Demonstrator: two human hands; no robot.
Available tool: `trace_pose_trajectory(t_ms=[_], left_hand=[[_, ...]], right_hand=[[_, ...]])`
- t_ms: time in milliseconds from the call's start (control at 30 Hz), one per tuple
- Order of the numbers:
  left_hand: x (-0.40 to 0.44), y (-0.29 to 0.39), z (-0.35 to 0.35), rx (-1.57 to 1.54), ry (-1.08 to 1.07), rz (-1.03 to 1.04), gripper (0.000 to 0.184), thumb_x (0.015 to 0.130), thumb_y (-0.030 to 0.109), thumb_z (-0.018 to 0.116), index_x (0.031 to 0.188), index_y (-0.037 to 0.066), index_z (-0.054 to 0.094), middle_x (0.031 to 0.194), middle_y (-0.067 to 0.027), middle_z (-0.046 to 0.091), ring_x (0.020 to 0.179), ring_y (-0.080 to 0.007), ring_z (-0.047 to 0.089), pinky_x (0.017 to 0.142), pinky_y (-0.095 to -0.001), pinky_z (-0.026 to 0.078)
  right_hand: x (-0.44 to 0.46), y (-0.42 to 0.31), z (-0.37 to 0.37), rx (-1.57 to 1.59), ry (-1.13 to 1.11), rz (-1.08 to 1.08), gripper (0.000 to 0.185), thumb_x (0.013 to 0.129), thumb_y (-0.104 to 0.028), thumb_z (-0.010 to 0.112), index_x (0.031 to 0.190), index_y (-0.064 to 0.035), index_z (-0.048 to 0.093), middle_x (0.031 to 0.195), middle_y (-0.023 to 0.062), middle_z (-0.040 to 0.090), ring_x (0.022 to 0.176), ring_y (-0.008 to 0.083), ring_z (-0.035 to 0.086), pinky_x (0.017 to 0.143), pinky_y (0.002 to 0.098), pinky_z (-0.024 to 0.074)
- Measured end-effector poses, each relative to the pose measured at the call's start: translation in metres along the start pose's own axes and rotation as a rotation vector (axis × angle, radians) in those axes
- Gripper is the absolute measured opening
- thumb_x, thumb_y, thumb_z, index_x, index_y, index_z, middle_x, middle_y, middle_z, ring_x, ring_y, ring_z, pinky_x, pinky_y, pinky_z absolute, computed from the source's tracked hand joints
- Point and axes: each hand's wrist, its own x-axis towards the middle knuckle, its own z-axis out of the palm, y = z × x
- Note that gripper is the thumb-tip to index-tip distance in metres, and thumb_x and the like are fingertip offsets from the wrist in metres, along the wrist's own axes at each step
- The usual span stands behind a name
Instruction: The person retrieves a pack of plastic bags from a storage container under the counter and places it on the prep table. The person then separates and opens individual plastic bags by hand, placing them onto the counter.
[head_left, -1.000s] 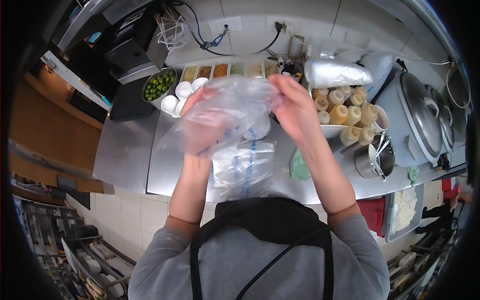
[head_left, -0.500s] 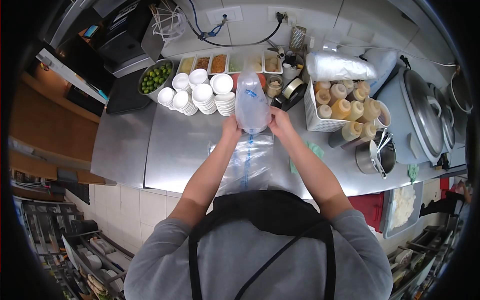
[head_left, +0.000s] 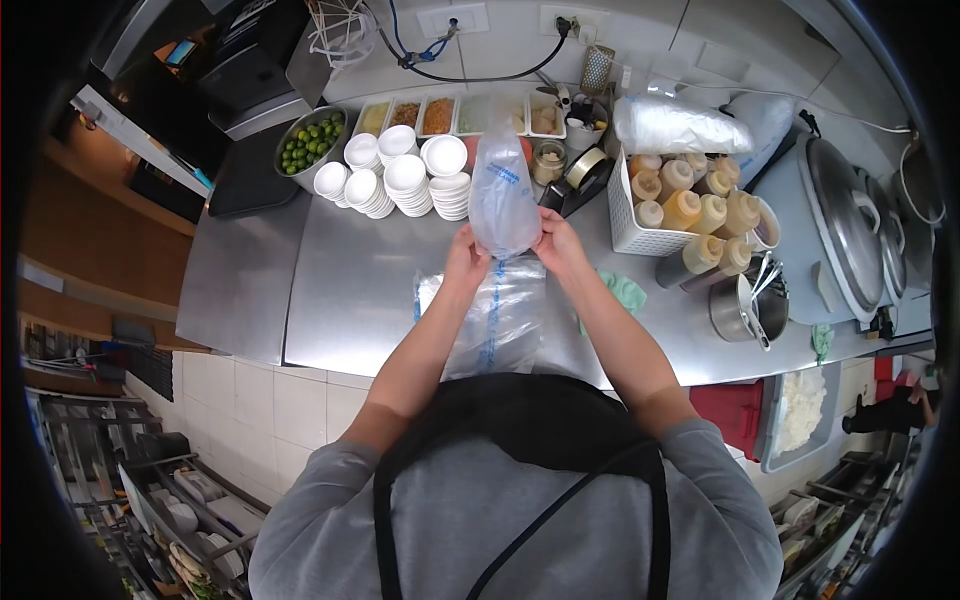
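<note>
Your left hand (head_left: 466,260) and right hand (head_left: 560,245) pinch the clear bag (head_left: 504,205) by the far end of the flat bags (head_left: 512,315), so tension both sides evenly.

On the counter (head_left: 345,300), bags (head_left: 492,330) lie at the near edge; stacked cups (head_left: 405,180) stand farther left, between the fruit bowl (head_left: 322,177) and the bottle basket (head_left: 648,240), with food containers (head_left: 457,113) behind them.
</note>
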Motion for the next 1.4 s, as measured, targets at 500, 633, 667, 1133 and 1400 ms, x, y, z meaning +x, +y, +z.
trace_pose_trajectory(t_ms=[500,633,667,1133,1400], left_hand=[[0.058,0.024,0.027,0.358,-0.109,-0.040,0.020,0.081,0.010,0.049,0.098,0.001,0.054,0.066,-0.0012,0.057,0.048,-0.0063,0.049,0.036,-0.0195,0.031],[0.072,0.017,0.007,0.261,-0.063,-0.033,0.018,0.079,0.011,0.052,0.094,0.001,0.056,0.065,-0.0030,0.058,0.056,-0.0094,0.053,0.046,-0.0220,0.039],[0.071,0.020,0.004,0.253,-0.067,-0.025,0.018,0.078,0.011,0.053,0.092,0.001,0.057,0.065,-0.0034,0.058,0.058,-0.0100,0.053,0.048,-0.0224,0.040],[-0.088,0.053,0.035,1.799,-0.526,0.757,0.011,0.068,0.008,0.066,0.077,0.005,0.060,0.083,-0.0042,0.060,0.082,-0.0147,0.053,0.072,-0.0280,0.039],[-0.124,0.068,0.038,1.261,-0.647,0.053,0.025,0.079,0.021,0.058,0.095,0.002,0.055,0.091,-0.0095,0.059,0.088,-0.0196,0.055,0.075,-0.0343,0.043]], right_hand=[[0.060,-0.027,-0.005,-0.450,-0.005,0.355,0.019,0.083,-0.013,0.044,0.094,-0.0007,0.055,0.086,0.0091,0.060,0.075,0.0187,0.061,0.065,0.0318,0.0515],[0.049,-0.006,-0.031,-0.745,0.233,0.264,0.012,0.080,-0.009,0.045,0.077,-0.0025,0.054,0.065,0.0041,0.053,0.047,0.0135,0.049,0.042,0.0273,0.0392],[0.037,-0.007,-0.035,-0.900,0.224,0.226,0.013,0.081,-0.011,0.048,0.076,-0.0025,0.055,0.065,0.0038,0.054,0.048,0.0131,0.049,0.042,0.0276,0.0380],[-0.102,-0.012,0.053,-1.645,-0.217,-0.945,0.014,0.068,-0.017,0.064,0.078,-0.0073,0.063,0.076,0.0054,0.058,0.084,0.0214,0.051,0.076,0.0337,0.0362],[-0.116,-0.033,0.081,-1.552,-0.191,-0.876,0.009,0.066,-0.011,0.065,0.073,-0.0055,0.061,0.069,0.0063,0.054,0.076,0.0204,0.052,0.067,0.0300,0.0395]])
